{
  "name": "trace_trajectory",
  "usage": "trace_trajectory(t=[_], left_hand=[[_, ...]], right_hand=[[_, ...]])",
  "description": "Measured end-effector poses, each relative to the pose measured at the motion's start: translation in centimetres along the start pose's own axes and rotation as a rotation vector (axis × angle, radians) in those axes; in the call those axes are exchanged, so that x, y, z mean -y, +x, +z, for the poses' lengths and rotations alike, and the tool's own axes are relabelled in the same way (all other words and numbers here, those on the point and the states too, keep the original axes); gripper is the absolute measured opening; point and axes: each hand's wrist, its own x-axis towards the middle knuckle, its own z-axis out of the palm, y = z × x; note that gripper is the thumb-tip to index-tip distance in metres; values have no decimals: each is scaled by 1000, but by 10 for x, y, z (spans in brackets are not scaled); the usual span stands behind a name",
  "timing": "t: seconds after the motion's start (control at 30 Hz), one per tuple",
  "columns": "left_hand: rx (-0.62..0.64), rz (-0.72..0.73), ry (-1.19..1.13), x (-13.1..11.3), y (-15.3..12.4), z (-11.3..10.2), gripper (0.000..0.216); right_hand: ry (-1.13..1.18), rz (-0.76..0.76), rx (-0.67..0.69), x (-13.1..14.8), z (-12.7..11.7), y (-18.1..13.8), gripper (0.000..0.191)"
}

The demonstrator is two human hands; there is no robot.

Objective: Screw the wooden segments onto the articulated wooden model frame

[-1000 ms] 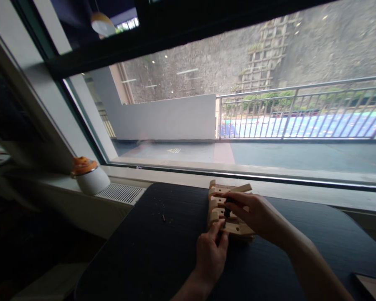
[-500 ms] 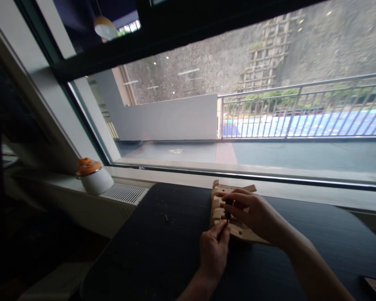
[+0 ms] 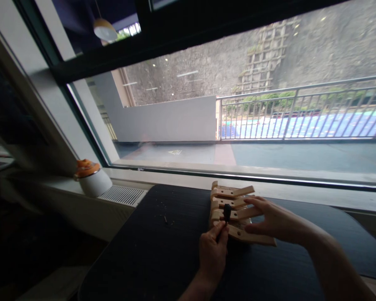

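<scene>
My left hand (image 3: 213, 251) is closed in a pinch at the lower end of a small black-headed tool (image 3: 227, 210), which points upward; its exact kind is unclear. Right behind it lies a pale wooden piece (image 3: 216, 205) with rounded knuckles along its left side and several long slats with drilled holes. My right hand (image 3: 277, 219) is over the right ends of the slats, fingers and thumb spread apart, nothing between them. Whether its fingertips touch the slats I cannot tell.
The dark table (image 3: 138, 259) carries wood crumbs and a small thin bit (image 3: 166, 220) left of the hands. A white pot-shaped object with an orange top (image 3: 95, 179) stands on the sill by a vent grille (image 3: 122, 195). A large window is behind the table.
My right hand has let go of the black top of the tool and moved right, its fingers opening. My left hand keeps its pinch in nearly the same place.
</scene>
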Motion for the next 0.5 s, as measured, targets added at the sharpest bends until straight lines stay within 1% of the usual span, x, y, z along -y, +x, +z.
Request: trace_trajectory(t=[0.1,0.2,0.23,0.3,0.37,0.43,0.5], left_hand=[[5,5,0,-1,0,-1,34],[8,-1,-7,0,-1,-1,34],[5,-4,-9,1,-1,0,35],[-4,-8,-9,1,-1,0,35],[-9,-4,-7,1,-1,0,35],[-4,3,-6,0,-1,1,36],[-4,-1,-7,-1,-1,1,36]], right_hand=[[-44,-7,18,9,4,1,66],[-72,3,26,21,-3,1,58],[-85,6,10,26,-6,0,55],[-78,-21,-71,36,-13,0,49],[30,-82,-144,48,-16,-1,49],[186,-88,-113,61,-14,-1,53],[279,-95,-72,71,-8,1,56]])
